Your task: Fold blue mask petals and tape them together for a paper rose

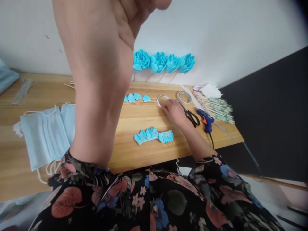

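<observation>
My left hand (134, 16) is raised close to the camera, its palm side and wrist filling the upper left of the view. Most of its fingers are cut off by the top edge, so what they do is hidden. On the table, my right hand (176, 112) has its fingers curled over the rim of a thin roll of white tape (159, 99) lying flat. Just right of that hand are black-handled scissors (193, 118) and a second, thicker tape roll (184, 97). Nearer to me lies a strip of folded blue petals (146, 136), touched by neither hand.
Blue paper flowers (159, 61) on sticks lean against the wall. Cut blue pieces (146, 98) lie mid-table. A blue glue gun (206, 120) with its cord and bundled wrapped sticks (216, 107) are at the right. Face masks (44, 134) lie at the left.
</observation>
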`<state>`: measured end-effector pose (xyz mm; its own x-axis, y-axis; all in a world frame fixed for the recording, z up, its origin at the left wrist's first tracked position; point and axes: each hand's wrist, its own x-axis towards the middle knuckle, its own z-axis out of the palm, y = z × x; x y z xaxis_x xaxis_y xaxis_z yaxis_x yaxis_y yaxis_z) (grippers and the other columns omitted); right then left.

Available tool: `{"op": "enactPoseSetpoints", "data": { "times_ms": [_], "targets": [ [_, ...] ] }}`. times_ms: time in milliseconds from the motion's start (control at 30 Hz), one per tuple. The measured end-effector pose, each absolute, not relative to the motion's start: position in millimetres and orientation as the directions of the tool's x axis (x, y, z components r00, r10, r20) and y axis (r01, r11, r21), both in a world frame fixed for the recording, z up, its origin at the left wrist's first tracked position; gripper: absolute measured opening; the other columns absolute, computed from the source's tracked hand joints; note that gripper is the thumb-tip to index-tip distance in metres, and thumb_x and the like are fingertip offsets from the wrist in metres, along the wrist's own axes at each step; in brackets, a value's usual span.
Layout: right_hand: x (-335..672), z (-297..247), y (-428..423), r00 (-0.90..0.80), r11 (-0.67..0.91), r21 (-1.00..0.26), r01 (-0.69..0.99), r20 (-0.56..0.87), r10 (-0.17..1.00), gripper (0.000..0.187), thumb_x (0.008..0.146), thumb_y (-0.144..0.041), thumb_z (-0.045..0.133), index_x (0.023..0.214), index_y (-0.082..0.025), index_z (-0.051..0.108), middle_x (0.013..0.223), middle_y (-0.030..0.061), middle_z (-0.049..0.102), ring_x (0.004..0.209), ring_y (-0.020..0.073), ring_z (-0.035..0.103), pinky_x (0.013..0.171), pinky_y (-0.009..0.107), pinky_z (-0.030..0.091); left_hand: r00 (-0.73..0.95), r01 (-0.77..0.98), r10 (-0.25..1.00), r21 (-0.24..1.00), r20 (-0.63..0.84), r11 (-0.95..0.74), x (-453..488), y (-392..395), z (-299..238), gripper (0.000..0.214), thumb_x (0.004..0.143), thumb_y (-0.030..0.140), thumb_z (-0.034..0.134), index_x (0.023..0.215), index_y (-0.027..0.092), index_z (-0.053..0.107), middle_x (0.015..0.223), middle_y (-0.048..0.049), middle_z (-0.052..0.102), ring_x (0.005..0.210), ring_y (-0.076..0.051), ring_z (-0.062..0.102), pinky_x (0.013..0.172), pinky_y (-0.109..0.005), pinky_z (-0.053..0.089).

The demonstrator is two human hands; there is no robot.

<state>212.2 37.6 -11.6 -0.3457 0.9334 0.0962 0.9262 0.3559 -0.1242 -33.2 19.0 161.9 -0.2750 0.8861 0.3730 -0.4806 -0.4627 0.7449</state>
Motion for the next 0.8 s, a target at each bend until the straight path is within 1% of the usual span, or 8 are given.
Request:
{"op": "enactPoseSetpoints", "data": {
  "times_ms": [100, 167, 233, 300, 367, 500, 667, 800],
  "targets": [
    [203, 10, 38, -0.294, 0.268, -0.473, 0.839, 0.019, 0.955, 0.020, 0.094, -0.036, 0.058, 0.087, -0.019, 0.066, 0.090, 0.0100, 0.072, 0.087, 0.0254, 0.063, 0.084, 0.040, 0.049, -0.190, -0.539, 0.850, 0.671, 0.491, -0.508, -35, 32, 154, 0.047, 0.106, 0.014, 0.010, 0.084, 0.010, 0.052, 0.077, 0.0037, 0.060, 0.097, -0.008, 0.073, 0.096, -0.028, 0.051],
    [202, 35, 36, -0.271, 0.198, -0.803, 0.563, 0.047, 0.961, 0.031, 0.097, -0.048, 0.054, 0.085, -0.021, 0.063, 0.082, 0.0040, 0.070, 0.080, 0.0193, 0.063, 0.079, 0.035, 0.051, -0.057, -0.480, 0.822, 0.706, 0.567, -0.521, -32, 42, 146, 0.024, 0.104, 0.013, 0.034, 0.098, 0.007, 0.056, 0.083, 0.0016, 0.070, 0.078, -0.008, 0.071, 0.091, -0.031, 0.054],
    [200, 59, 35, -0.269, 0.168, -0.956, 0.238, 0.102, 0.958, 0.039, 0.093, -0.060, 0.059, 0.081, -0.023, 0.058, 0.075, 0.0003, 0.065, 0.073, 0.0158, 0.062, 0.070, 0.030, 0.051, 0.089, -0.344, 0.835, 0.804, 0.543, -0.486, -28, 50, 136, 0.019, 0.099, 0.013, 0.047, 0.110, 0.009, 0.062, 0.092, -0.0011, 0.072, 0.080, -0.010, 0.069, 0.086, -0.030, 0.053],
    [195, 77, 34, -0.256, 0.160, -0.986, 0.046, 0.144, 0.956, 0.041, 0.086, -0.063, 0.067, 0.082, -0.024, 0.056, 0.072, -0.0022, 0.060, 0.069, 0.0136, 0.061, 0.062, 0.026, 0.049, 0.179, -0.112, 0.826, 0.845, 0.534, -0.523, -24, 55, 129, 0.020, 0.098, 0.022, 0.053, 0.108, 0.013, 0.069, 0.103, -0.0034, 0.072, 0.093, -0.014, 0.068, 0.089, -0.030, 0.051],
    [190, 85, 36, -0.238, 0.154, -0.988, -0.015, 0.153, 0.959, 0.040, 0.085, -0.063, 0.069, 0.085, -0.024, 0.056, 0.070, -0.0035, 0.057, 0.067, 0.0125, 0.060, 0.056, 0.025, 0.048, 0.267, 0.079, 0.796, 0.811, 0.543, -0.579, -23, 57, 124, 0.023, 0.098, 0.030, 0.053, 0.100, 0.015, 0.071, 0.101, -0.0037, 0.073, 0.098, -0.017, 0.067, 0.088, -0.030, 0.049],
    [187, 81, 45, -0.202, 0.171, -0.983, 0.060, 0.156, 0.967, 0.041, 0.092, -0.065, 0.059, 0.090, -0.025, 0.058, 0.070, -0.0031, 0.056, 0.067, 0.0126, 0.062, 0.052, 0.024, 0.049, 0.381, 0.242, 0.820, 0.810, 0.427, -0.534, -23, 57, 118, 0.030, 0.093, 0.027, 0.053, 0.067, 0.019, 0.065, 0.063, -0.0001, 0.063, 0.067, -0.015, 0.060, 0.065, -0.028, 0.043],
    [211, 70, 45, -0.128, 0.223, -0.956, 0.189, 0.202, 0.971, 0.041, 0.094, -0.065, 0.056, 0.099, -0.025, 0.064, 0.086, 0.0010, 0.069, 0.083, 0.0152, 0.071, 0.064, 0.026, 0.058, 0.281, 0.223, 0.874, 0.858, 0.397, -0.462, -14, 59, 110, 0.026, 0.085, 0.022, 0.063, 0.059, 0.022, 0.066, 0.057, 0.0011, 0.060, 0.056, -0.013, 0.046, 0.058, -0.030, 0.035],
    [261, 48, 22, 0.032, 0.225, -0.886, 0.406, 0.260, 0.965, 0.027, 0.096, -0.048, 0.059, 0.102, -0.024, 0.070, 0.096, 0.0044, 0.075, 0.089, 0.0179, 0.073, 0.069, 0.030, 0.061, 0.123, -0.011, 0.882, 0.889, 0.455, -0.457, -1, 61, 105, 0.014, 0.083, 0.016, 0.065, 0.070, 0.021, 0.069, 0.064, 0.0007, 0.067, 0.058, -0.012, 0.051, 0.059, -0.031, 0.038]
  ]
}}
